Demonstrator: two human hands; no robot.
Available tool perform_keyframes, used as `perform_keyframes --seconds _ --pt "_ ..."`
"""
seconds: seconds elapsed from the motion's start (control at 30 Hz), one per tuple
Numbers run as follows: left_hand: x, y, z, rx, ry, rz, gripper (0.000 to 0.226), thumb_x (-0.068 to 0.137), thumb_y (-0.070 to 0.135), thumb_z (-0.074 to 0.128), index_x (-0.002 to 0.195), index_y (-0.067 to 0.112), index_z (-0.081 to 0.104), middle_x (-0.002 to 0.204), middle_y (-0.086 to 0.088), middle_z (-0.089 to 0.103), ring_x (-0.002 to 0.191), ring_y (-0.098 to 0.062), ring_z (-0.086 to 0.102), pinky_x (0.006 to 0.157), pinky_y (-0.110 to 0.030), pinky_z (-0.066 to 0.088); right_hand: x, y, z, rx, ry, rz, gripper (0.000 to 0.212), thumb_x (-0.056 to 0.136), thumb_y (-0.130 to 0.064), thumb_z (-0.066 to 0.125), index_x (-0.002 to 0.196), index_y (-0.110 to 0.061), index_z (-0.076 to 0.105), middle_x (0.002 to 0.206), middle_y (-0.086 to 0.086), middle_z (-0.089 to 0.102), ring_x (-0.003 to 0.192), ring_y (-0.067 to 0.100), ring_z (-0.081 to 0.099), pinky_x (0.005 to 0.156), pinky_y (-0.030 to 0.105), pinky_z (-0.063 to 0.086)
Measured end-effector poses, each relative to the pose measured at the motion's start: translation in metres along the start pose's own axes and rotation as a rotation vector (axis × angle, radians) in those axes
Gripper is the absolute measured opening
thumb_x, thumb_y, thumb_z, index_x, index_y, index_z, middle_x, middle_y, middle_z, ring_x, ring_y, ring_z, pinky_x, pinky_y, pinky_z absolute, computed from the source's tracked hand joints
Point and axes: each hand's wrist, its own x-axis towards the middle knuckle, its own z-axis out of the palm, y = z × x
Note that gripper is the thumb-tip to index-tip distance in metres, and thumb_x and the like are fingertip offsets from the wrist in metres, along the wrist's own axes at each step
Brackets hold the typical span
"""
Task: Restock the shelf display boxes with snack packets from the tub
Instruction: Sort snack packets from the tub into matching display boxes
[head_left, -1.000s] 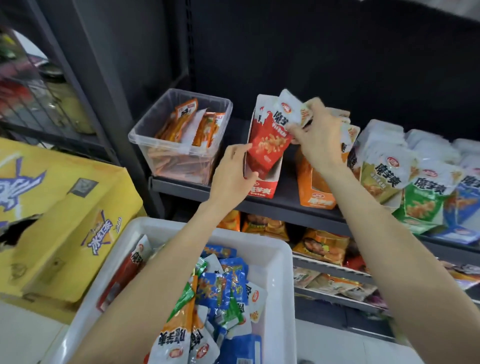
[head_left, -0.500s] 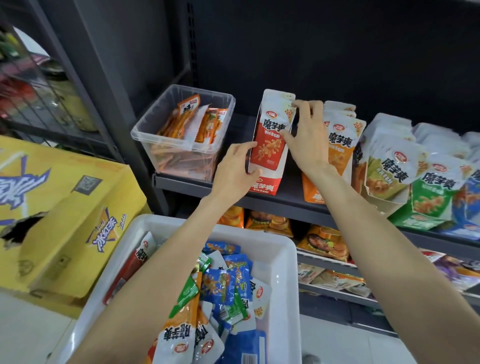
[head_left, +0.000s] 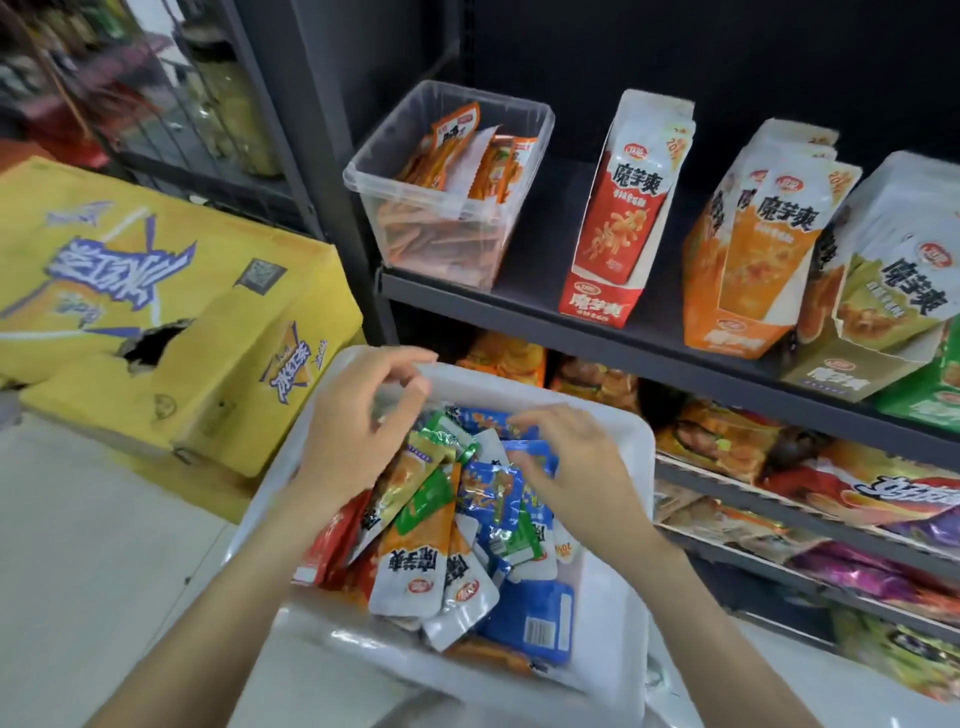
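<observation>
Head view: mixed, glossy snack packets (head_left: 457, 525) heaped in white tub (head_left: 618, 623).

You are standing in a shop aisle. Dark metal shelving (head_left: 597, 322) carries cardboard display boxes of branded snacks: a red box (head_left: 618, 234), an orange box (head_left: 748, 260), a green one (head_left: 878, 322) beside it. A clear plastic bin (head_left: 447, 187) of orange packets sits at the shelf's left end. Lower tiers hold more bagged snacks (head_left: 857, 493). A yellow printed carton (head_left: 156, 312) rests on the pale floor, next to a white tub (head_left: 618, 519) of mixed packets.
</observation>
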Motion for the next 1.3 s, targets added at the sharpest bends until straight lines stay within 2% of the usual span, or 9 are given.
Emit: perform_keyframes --seconds 0.13,0.27,0.47,0.63,0.8,0.9,1.0,1.13,1.3 --pt "-0.047 -0.033 -0.027 0.168 -0.294 -0.153 0.040 0.080 0.052 0.052 0.116 0.036 0.056 0.098 0.018 0.064 0.096 -0.002 0.056 0.082 -0.010 0.038 -0.003 -0.006 0.043 0.001 -0.212 -0.093 0.030 0.087 -0.022 0.065 0.116 -0.022 0.061 0.119 -0.003 0.058 0.118 0.018 0.045 0.105 0.035 0.034" --pt "-0.070 -0.050 -0.028 0.439 -0.493 -0.264 0.063 0.069 0.059 0.065 0.122 0.025 0.054 0.120 0.003 0.053 0.114 -0.019 0.051 0.088 -0.033 0.045 0.000 -0.019 0.067 -0.093 -0.433 -0.132 0.055 0.089 -0.038 0.063 0.139 -0.025 0.043 0.142 -0.003 0.042 0.134 0.016 0.030 0.112 0.036 0.025" --pt "-0.078 -0.047 -0.033 0.653 -0.637 -0.386 0.056 0.059 0.051 0.080 0.087 0.025 0.040 0.092 0.008 0.042 0.084 -0.016 0.047 0.073 -0.035 0.047 -0.008 -0.019 0.088 -0.281 -0.595 -0.186 0.065 0.088 -0.049 0.059 0.145 -0.028 0.034 0.155 -0.003 0.023 0.144 0.017 0.012 0.115 0.037 0.013" --pt "-0.080 -0.049 -0.041 0.640 -0.690 -0.425 0.044 0.063 0.046 0.081 0.086 0.030 0.047 0.084 0.015 0.053 0.077 -0.010 0.055 0.063 -0.026 0.043 -0.010 -0.015 0.088 -0.232 -0.595 -0.153 0.065 0.088 -0.051 0.059 0.144 -0.029 0.035 0.157 -0.006 0.020 0.146 0.016 0.009 0.117 0.041 0.012" --pt "-0.082 -0.048 -0.052 0.505 -0.610 -0.527 0.033 0.072 0.037 0.079 0.099 0.026 0.064 0.087 0.014 0.064 0.081 -0.009 0.062 0.067 -0.020 0.046 -0.010 -0.016 0.087 -0.229 -0.597 -0.150 0.065 0.088 -0.051 0.059 0.144 -0.029 0.035 0.156 -0.007 0.020 0.145 0.013 0.010 0.116 0.040 0.015" --pt "-0.084 -0.040 -0.053 0.700 -0.529 -0.472 0.021 0.082 0.023 0.064 0.103 0.025 0.068 0.091 0.009 0.071 0.086 -0.015 0.064 0.065 -0.022 0.043 -0.009 -0.018 0.086 -0.234 -0.595 -0.155 0.064 0.088 -0.051 0.059 0.143 -0.030 0.036 0.156 -0.007 0.022 0.144 0.013 0.012 0.115 0.039 0.015" --pt "-0.089 -0.028 -0.056 0.739 -0.244 -0.325 0.014 0.081 0.019 0.066 0.091 0.026 0.073 0.079 0.010 0.073 0.072 -0.013 0.066 0.060 -0.024 0.046 -0.009 -0.024 0.078 -0.087 -0.486 -0.127 0.058 0.088 -0.047 0.060 0.141 -0.030 0.040 0.148 -0.008 0.037 0.137 0.010 0.029 0.111 0.035 0.024" --pt "-0.087 -0.001 -0.055 0.235 0.113 -0.324 0.014 0.081 0.012 0.070 0.085 0.025 0.074 0.074 0.022 0.069 0.071 0.004 0.064 0.061 -0.015 0.051 -0.003 -0.034 0.053 0.497 -0.156 0.173 0.050 0.086 -0.036 0.066 0.132 -0.029 0.047 0.121 -0.016 0.055 0.108 -0.003 0.054 0.091 0.018 0.045" --pt "-0.077 0.002 -0.026 -0.174 -0.004 -0.464 0.027 0.086 0.011 0.067 0.087 0.038 0.067 0.083 0.029 0.069 0.078 0.002 0.066 0.067 -0.017 0.050 0.006 -0.029 0.024 0.780 0.060 0.411 0.039 0.089 -0.025 0.065 0.122 -0.027 0.045 0.111 -0.005 0.063 0.093 0.009 0.065 0.076 0.027 0.057"
